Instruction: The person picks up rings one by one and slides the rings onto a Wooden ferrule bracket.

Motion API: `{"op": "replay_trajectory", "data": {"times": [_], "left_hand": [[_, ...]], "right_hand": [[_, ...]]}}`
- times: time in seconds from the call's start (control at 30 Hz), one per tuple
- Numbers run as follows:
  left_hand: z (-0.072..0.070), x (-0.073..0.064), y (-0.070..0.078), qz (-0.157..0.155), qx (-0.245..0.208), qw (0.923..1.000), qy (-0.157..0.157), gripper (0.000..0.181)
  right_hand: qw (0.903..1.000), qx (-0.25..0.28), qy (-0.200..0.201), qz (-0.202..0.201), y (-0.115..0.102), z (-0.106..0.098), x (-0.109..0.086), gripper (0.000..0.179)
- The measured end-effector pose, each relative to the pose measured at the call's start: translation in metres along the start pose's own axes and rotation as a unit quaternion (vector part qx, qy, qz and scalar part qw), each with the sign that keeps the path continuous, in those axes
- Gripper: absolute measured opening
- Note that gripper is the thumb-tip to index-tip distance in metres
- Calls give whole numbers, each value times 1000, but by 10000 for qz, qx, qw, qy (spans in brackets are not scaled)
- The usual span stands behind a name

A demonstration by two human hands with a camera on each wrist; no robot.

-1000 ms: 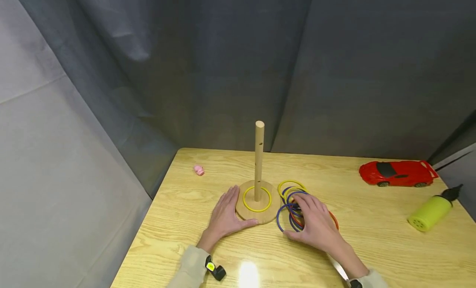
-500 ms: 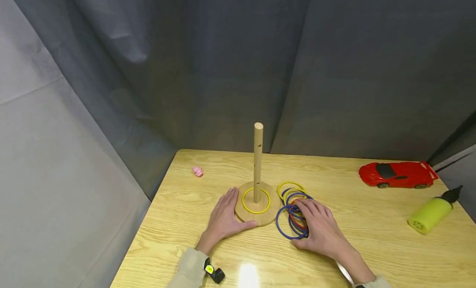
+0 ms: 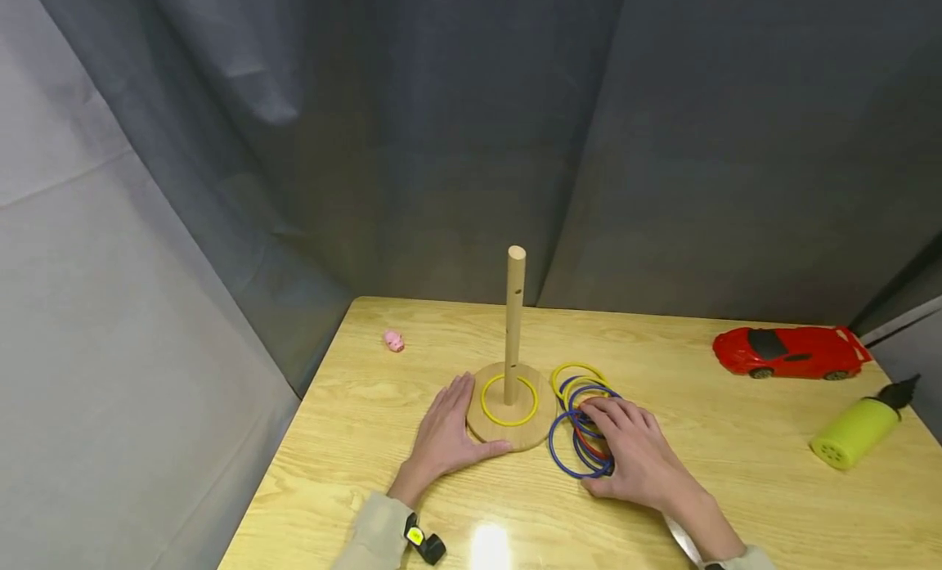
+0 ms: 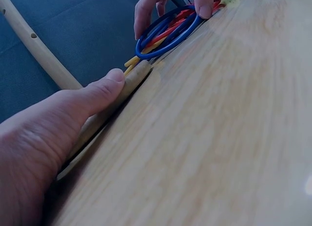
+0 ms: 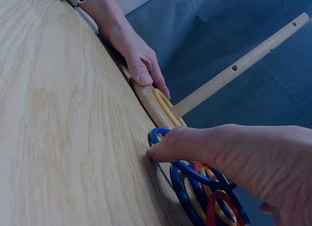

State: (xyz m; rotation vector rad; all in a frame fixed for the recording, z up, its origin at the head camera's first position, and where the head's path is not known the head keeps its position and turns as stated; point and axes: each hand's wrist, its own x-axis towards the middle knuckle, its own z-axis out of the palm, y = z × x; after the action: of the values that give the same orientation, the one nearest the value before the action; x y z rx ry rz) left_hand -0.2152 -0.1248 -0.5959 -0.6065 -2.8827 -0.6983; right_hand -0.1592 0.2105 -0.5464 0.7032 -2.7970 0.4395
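Note:
A round wooden base [image 3: 546, 423] with an upright peg [image 3: 513, 333] stands mid-table. One yellow ring [image 3: 536, 392] lies on it around the peg. My left hand [image 3: 450, 431] rests against the base's left and front rim, fingers fairly straight and thumb [image 4: 105, 92] along the edge. Just right of the base is a loose pile of blue, red and yellow rings [image 3: 562, 464]. Over the pile my right hand [image 3: 636, 455] holds rings between its thumb and curled fingers. In the right wrist view the thumb [image 5: 180, 144] lies against a blue ring [image 5: 195, 175]; the other fingers are mostly hidden.
A small pink pig figure [image 3: 394, 341] is at the back left of the wooden table [image 3: 353, 464]. At the right are a red toy car [image 3: 791, 353] and a yellow-green bottle [image 3: 854, 433] with a black top. Dark curtains [image 3: 441, 145] hang behind the table's back edge.
My right hand has shifted slightly right and toward me over the pile, gathering rings closer under the fingers. The left hand has stayed at the base.

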Motion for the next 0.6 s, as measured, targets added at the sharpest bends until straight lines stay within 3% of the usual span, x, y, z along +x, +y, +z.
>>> {"op": "replay_trajectory", "data": {"times": [0.17, 0.6], "left_hand": [[2, 0, 1, -5, 2, 10000, 3, 135], [2, 0, -1, -35, -21, 10000, -28, 134]], "right_hand": [[10000, -1, 0, -30, 3, 0, 0, 107], [9976, 370, 583, -99, 8, 5, 3, 103]]}}
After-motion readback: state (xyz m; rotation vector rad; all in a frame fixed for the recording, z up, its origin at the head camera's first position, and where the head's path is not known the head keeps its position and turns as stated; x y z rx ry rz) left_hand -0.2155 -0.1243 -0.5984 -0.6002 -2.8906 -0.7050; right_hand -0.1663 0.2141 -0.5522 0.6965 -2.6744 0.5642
